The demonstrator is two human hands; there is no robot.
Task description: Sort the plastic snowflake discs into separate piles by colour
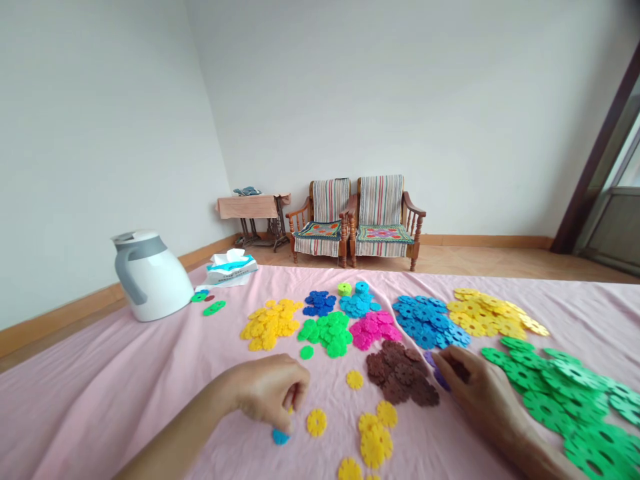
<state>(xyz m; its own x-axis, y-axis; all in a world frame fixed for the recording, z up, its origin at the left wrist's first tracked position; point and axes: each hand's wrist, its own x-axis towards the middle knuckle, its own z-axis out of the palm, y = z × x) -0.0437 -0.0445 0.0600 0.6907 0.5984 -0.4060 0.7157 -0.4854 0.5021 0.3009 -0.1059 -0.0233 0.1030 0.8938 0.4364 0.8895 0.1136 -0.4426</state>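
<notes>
My left hand (273, 390) is low over the cloth with its fingers curled. Its lowest fingertip touches a light blue snowflake disc (281, 437), and a bit of yellow shows between the fingers. Beside it lies a yellow disc (317, 423). My right hand (477, 393) has thumb and fingers drawn together at a purple snowflake disc (442, 380), between the brown pile (403, 375) and the green pile (565, 383). Its fingertips partly hide the purple piece. Several loose yellow discs (375, 445) lie between my hands.
Further back sit piles of yellow (273, 325), dark blue (319, 303), bright green (327, 333), pink (374, 330), blue (427, 320) and large yellow discs (487, 313). A white jug (155, 280) and a tissue box (231, 268) stand at left on the pink cloth (165, 380). Two chairs (381, 227) stand beyond.
</notes>
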